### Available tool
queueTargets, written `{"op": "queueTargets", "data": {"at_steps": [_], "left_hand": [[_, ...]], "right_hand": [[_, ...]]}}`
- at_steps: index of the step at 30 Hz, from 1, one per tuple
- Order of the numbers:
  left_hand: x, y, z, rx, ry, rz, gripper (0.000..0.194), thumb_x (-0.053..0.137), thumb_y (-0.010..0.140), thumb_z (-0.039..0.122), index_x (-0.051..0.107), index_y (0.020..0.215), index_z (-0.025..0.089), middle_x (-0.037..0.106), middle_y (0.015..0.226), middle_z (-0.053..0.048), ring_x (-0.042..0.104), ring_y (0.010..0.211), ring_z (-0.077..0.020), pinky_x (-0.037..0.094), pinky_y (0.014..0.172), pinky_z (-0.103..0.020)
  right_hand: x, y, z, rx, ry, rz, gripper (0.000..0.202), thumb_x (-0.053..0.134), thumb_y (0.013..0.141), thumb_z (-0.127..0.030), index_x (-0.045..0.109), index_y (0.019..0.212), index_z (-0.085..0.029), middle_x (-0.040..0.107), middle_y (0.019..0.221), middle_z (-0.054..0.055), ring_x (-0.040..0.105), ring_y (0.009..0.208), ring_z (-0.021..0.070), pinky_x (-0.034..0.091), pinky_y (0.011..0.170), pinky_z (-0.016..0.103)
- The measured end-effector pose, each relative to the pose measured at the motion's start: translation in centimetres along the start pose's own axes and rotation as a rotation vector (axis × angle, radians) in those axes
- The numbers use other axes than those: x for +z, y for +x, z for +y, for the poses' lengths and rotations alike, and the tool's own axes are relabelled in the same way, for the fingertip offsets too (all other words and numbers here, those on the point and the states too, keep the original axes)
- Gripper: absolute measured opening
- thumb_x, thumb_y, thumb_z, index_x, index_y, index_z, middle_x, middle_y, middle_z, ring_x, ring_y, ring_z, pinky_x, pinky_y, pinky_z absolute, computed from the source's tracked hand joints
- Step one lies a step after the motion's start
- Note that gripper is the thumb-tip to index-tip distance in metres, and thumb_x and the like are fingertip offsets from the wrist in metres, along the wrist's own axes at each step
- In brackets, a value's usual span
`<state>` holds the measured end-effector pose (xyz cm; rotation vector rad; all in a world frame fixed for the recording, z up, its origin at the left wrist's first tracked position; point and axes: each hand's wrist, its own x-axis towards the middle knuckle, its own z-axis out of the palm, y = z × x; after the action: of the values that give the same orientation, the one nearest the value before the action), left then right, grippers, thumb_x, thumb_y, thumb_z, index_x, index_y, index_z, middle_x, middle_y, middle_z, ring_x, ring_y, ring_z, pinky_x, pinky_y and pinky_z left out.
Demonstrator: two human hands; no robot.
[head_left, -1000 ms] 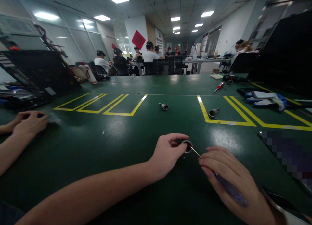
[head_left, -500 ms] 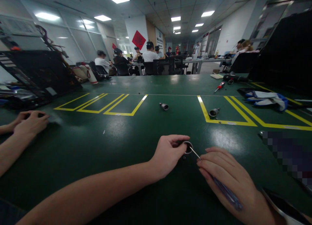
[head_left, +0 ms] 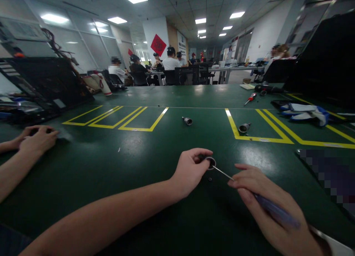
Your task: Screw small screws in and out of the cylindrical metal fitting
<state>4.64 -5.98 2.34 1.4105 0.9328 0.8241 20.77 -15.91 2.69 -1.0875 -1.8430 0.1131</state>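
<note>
My left hand [head_left: 191, 171] is closed around a small metal cup-shaped part [head_left: 210, 163], its round open end facing right; the fingers hide the rest of it. My right hand [head_left: 271, 204] grips a screwdriver [head_left: 276, 211] with a bluish translucent handle. The thin shaft slants up to the left, its tip inside the part's opening. A tiny nut-like piece [head_left: 210, 179] lies on the table just below the part. Two similar metal parts, one in the middle [head_left: 187, 120] and one to the right [head_left: 244, 128], lie farther back.
Yellow tape [head_left: 135, 130] marks boxes on the green table [head_left: 149, 156]. To the right are a red-handled screwdriver [head_left: 250, 98], gloves [head_left: 305, 112] and a blurred-out dark object [head_left: 327, 178]. Another person's hands [head_left: 39, 139] rest at the left edge. People sit at tables behind.
My right hand has moved right and a little down with the screwdriver, showing more of its shaft. My left hand with the metal part has shifted slightly up and left.
</note>
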Motion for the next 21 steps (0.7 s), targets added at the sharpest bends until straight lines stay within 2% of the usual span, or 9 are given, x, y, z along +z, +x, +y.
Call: {"op": "queueTargets", "data": {"at_steps": [2, 4, 7, 10, 14, 21], "left_hand": [[-0.3, 0.2, 0.2, -0.01, -0.001, 0.051, 0.032, 0.06, 0.073, 0.01, 0.062, 0.104, 0.017, 0.068, 0.099, -0.006, 0.063, 0.091, -0.0167, 0.05, 0.084, -0.032], [-0.5, 0.3, 0.4, -0.019, 0.005, 0.089, 0.035, 0.061, 0.072, 0.009, 0.061, 0.106, 0.018, 0.065, 0.106, -0.006, 0.061, 0.096, -0.0168, 0.048, 0.089, -0.032], [-0.6, 0.3, 0.6, -0.042, -0.008, 0.09, 0.036, 0.061, 0.072, 0.009, 0.061, 0.107, 0.018, 0.063, 0.11, -0.006, 0.06, 0.099, -0.0169, 0.046, 0.092, -0.033], [-0.5, 0.3, 0.8, -0.087, -0.049, 0.071, 0.038, 0.061, 0.072, 0.008, 0.059, 0.11, 0.018, 0.065, 0.107, -0.007, 0.061, 0.098, -0.017, 0.046, 0.093, -0.035], [-0.4, 0.2, 1.0, -0.118, -0.068, 0.071, 0.039, 0.061, 0.071, 0.005, 0.059, 0.109, 0.017, 0.066, 0.102, -0.007, 0.061, 0.096, -0.0171, 0.046, 0.093, -0.035], [-0.3, 0.4, 0.7, -0.08, -0.092, 0.09, 0.034, 0.065, 0.068, 0.007, 0.059, 0.101, 0.015, 0.065, 0.101, -0.007, 0.061, 0.092, -0.0168, 0.049, 0.086, -0.033]], "right_hand": [[0.1, 0.1, 0.4, 0.256, 0.135, -0.008, 0.015, 0.049, 0.086, -0.024, 0.064, 0.082, -0.023, 0.067, 0.077, 0.001, 0.065, 0.082, 0.0175, 0.05, 0.085, 0.033], [0.4, 0.2, 1.0, 0.505, 0.293, -0.047, 0.024, 0.047, 0.087, -0.034, 0.063, 0.074, -0.022, 0.066, 0.07, 0.001, 0.064, 0.073, 0.017, 0.052, 0.073, 0.03], [0.9, 0.4, 1.6, 0.705, 0.479, -0.062, 0.031, 0.048, 0.086, -0.043, 0.063, 0.071, -0.019, 0.064, 0.067, 0.002, 0.061, 0.066, 0.0163, 0.05, 0.062, 0.028], [1.0, 0.5, 1.8, 0.754, 0.495, -0.074, 0.032, 0.051, 0.083, -0.046, 0.063, 0.072, -0.018, 0.064, 0.067, 0.002, 0.06, 0.065, 0.0159, 0.048, 0.061, 0.028], [0.9, 0.9, 1.3, 0.741, 0.411, -0.106, 0.034, 0.049, 0.083, -0.048, 0.063, 0.074, -0.019, 0.065, 0.068, 0.002, 0.062, 0.065, 0.0162, 0.049, 0.061, 0.028], [0.3, 1.2, 0.6, 0.561, 0.156, -0.19, 0.034, 0.044, 0.086, -0.042, 0.06, 0.064, -0.021, 0.063, 0.061, 0.001, 0.061, 0.059, 0.0157, 0.05, 0.054, 0.027]]}}
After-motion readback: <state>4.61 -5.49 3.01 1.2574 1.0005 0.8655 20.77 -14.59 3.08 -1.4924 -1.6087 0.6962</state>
